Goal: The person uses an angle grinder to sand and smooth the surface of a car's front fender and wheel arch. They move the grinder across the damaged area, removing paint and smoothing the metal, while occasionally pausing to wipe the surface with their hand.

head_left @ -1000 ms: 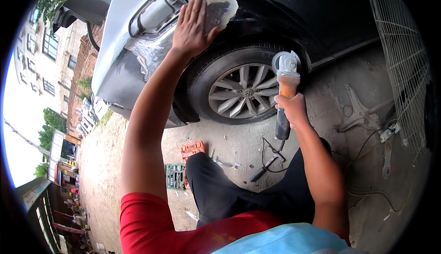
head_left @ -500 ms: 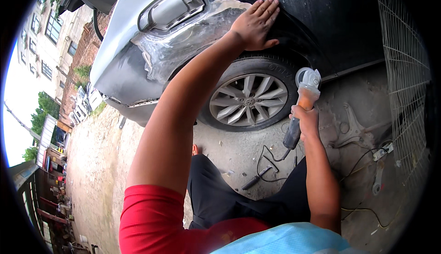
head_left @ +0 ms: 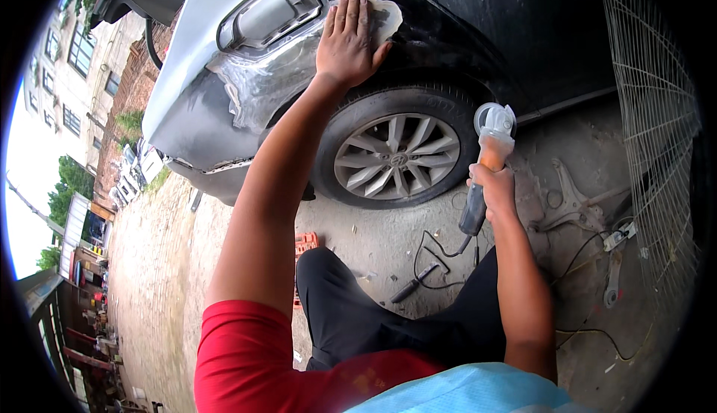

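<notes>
My left hand (head_left: 349,48) lies flat with its fingers stretched out on a car's rear panel, above the wheel arch. Beneath and around it the paint gives way to a sanded patch (head_left: 280,66) of bare metal and pale filler (head_left: 387,19). An angle grinder (head_left: 487,155) with an orange and black body is in my right hand (head_left: 496,189), the fingers wrapped round it. Its dusty head and disc (head_left: 494,120) point up, just right of the tyre (head_left: 328,155), apart from the car. The alloy wheel (head_left: 397,160) sits below my left hand.
A black cable (head_left: 426,249) and a dark-handled tool (head_left: 413,284) lie on the ground between my legs. An orange-red crate (head_left: 305,243) shows beside my left knee. On the right stand a wire mesh panel (head_left: 650,114) and, near it, a metal suspension arm (head_left: 573,198) and a power strip (head_left: 618,236).
My left hand has moved left along the panel, from the dark edge over the arch onto the sanded patch. The grinder stays in my right hand, nearly in place. The orange-red crate has come into sight.
</notes>
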`<act>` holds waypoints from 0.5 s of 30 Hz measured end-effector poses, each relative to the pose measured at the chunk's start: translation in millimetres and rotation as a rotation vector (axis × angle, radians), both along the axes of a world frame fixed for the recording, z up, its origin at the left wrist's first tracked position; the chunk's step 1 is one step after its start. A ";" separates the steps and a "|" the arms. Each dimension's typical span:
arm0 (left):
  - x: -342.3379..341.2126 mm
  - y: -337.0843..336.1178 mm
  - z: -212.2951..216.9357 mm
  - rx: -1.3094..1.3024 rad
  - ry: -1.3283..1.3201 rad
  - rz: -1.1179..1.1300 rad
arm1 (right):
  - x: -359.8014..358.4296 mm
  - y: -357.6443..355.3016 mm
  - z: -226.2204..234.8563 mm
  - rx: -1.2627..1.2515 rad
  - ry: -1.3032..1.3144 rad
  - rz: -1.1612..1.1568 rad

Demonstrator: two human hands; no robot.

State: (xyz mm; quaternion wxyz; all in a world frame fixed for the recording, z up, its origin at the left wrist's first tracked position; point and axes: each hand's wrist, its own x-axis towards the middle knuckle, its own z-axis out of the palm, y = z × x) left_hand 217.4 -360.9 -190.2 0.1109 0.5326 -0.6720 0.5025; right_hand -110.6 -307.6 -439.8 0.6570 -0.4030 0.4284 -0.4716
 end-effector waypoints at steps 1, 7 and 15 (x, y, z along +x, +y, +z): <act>-1.9 4.5 -5.7 0.023 -0.007 -0.005 | 0.5 -0.4 -2.3 0.002 0.003 0.008; 4.0 33.7 -34.5 0.137 -0.050 0.009 | 1.7 3.0 -1.5 -0.029 0.071 0.038; 16.3 65.8 -59.8 0.253 -0.058 0.043 | 9.7 9.7 -1.0 -0.041 0.058 -0.012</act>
